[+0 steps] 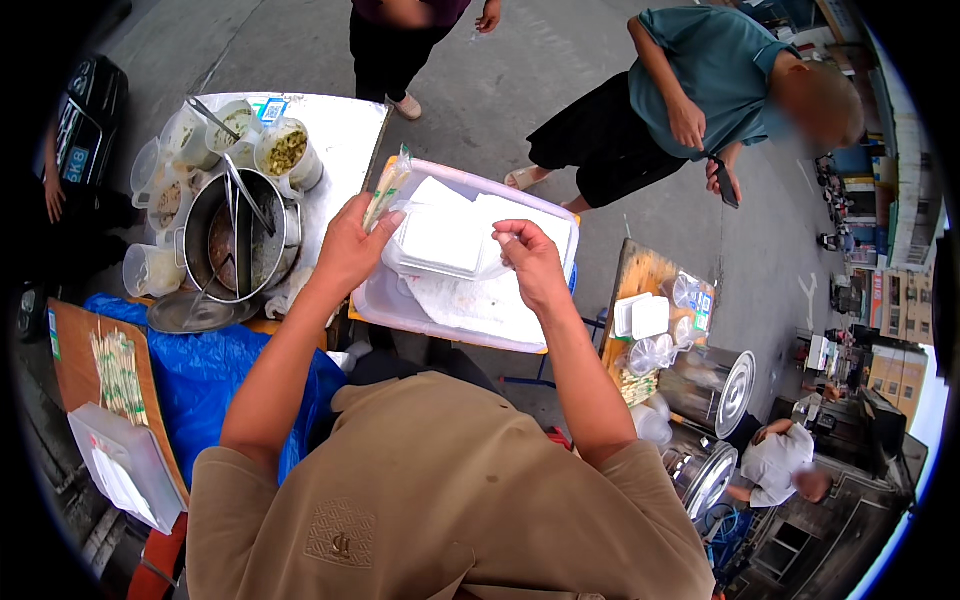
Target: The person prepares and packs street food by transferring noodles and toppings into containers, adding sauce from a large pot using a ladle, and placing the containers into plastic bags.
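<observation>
A white takeaway box [440, 240] is in front of me above a pale plastic tub [372, 300], with what looks like a thin clear bag around it. My left hand [352, 245] is closed at the box's left side. Wrapped disposable chopsticks [386, 190] stick up from between its thumb and fingers. On the other side, my right hand [530, 258] pinches what seems to be the edge of the clear bag, its fingertips close to the box's right edge. White sheets [520, 215] lie in the tub beneath the box.
At left, a white table [345, 130] carries a steel pot [205, 255] with utensils and several clear food tubs [288, 155]. A blue plastic sheet [215, 370] hangs nearby. At right stand a wooden board [632, 275] and lidded steel pots [735, 392]. A person [700, 70] holds a phone across from me.
</observation>
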### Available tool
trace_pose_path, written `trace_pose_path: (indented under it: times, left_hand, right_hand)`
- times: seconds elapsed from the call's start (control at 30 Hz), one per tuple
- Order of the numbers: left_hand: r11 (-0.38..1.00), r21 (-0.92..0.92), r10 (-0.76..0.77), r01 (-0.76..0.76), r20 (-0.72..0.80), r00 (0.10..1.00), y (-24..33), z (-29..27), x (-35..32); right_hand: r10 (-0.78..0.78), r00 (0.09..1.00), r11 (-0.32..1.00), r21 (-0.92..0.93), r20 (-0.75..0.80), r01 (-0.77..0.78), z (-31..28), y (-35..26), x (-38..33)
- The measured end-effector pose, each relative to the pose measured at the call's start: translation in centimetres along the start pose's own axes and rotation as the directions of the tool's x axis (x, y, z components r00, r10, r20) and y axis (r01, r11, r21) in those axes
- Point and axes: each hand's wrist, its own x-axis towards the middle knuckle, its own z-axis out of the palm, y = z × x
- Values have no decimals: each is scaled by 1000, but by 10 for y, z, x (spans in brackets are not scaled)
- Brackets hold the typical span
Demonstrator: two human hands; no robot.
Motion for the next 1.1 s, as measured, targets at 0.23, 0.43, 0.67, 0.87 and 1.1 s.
trace_pose_path:
  times: [0.23, 0.43, 0.67, 0.87, 1.1]
  left_hand:
    - [517, -845, 17, 140, 173, 985, 50, 59, 19]
    - [501, -832, 1, 239, 277, 961, 20, 157, 31]
    - [620, -752, -112, 223, 196, 974, 11, 199, 7]
    - [660, -747, -22, 84, 93, 995, 6, 198, 0]
    - [809, -568, 166, -151, -25, 986, 29, 115, -21]
  right_hand:
    - [4, 1000, 999, 36, -8, -3, -1, -3, -1]
    - [-58, 993, 996, 57, -105, 64, -2, 8, 4]
    - [-116, 955, 990, 45, -273, 133, -7, 25, 7]
    - [-126, 964, 986, 81, -235, 149, -11, 21, 6]
    - [-171, 975, 984, -82, -140, 160, -8, 7, 15]
